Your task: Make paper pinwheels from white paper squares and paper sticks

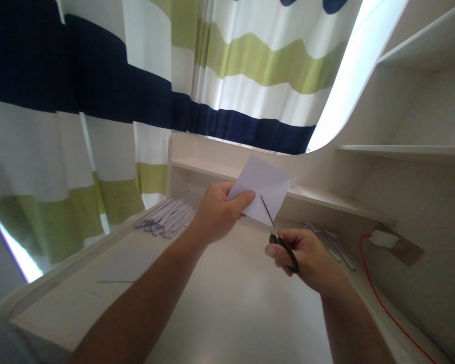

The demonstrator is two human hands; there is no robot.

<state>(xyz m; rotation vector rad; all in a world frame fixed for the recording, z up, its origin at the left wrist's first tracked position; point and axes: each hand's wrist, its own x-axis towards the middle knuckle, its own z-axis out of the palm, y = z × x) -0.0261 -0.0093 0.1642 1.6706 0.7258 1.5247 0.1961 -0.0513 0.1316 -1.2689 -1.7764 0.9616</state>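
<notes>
Above the white desk [242,293], my left hand [223,207] pinches a white sheet of paper [263,177] between thumb and fingers, with the sheet tilted on its corner. Black-handled scissors [286,253] are in my right hand [303,258], thumb and fingers at the handle loops. Their blade points up and to the left across the lower part of the paper. Whether the second blade lies behind the sheet I cannot tell.
At the left stands a pile of narrow white paper strips [170,217], with a flat white sheet [125,265] nearer me. A few strips [331,242] lie at the right beside a white plug [384,239] with a red cable [375,288]. A low shelf [322,198] runs behind.
</notes>
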